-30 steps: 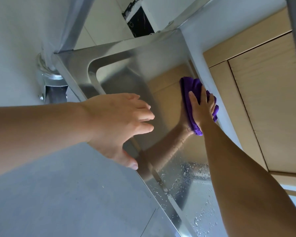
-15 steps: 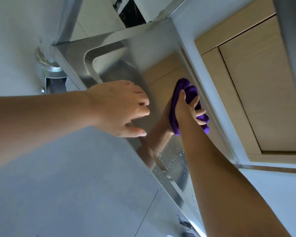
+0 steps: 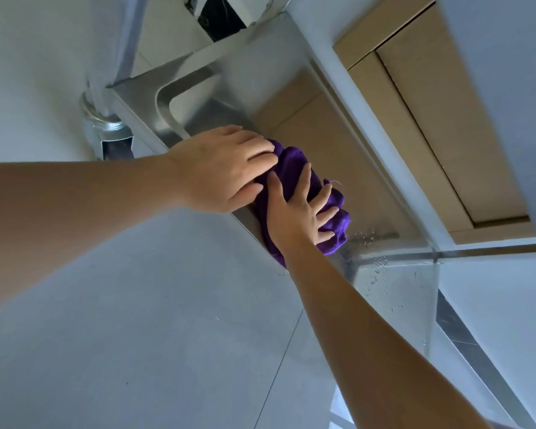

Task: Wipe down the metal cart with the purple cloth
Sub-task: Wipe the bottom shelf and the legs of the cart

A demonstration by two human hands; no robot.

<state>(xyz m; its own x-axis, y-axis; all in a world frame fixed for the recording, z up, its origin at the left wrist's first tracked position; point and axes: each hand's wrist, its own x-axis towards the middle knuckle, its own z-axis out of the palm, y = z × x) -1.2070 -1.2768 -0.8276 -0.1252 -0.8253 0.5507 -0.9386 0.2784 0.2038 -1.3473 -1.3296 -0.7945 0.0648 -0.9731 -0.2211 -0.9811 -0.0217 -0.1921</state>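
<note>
The metal cart's low shelf is shiny and mirrors a wooden cabinet. A bunched purple cloth lies on the shelf just inside its near rim. My right hand presses flat on the cloth with its fingers spread. My left hand lies over the rim beside it, fingers together, fingertips touching the top of the cloth. Part of the cloth is hidden under both hands.
Water droplets speckle the shelf to the right of the cloth. A cart caster sits under the left corner, on grey floor tiles. A wooden cabinet front stands behind the cart.
My right hand has dragged the cloth from the far side of the shelf back to the near rim. The cloth now meets my left hand, which has stayed on the rim.
</note>
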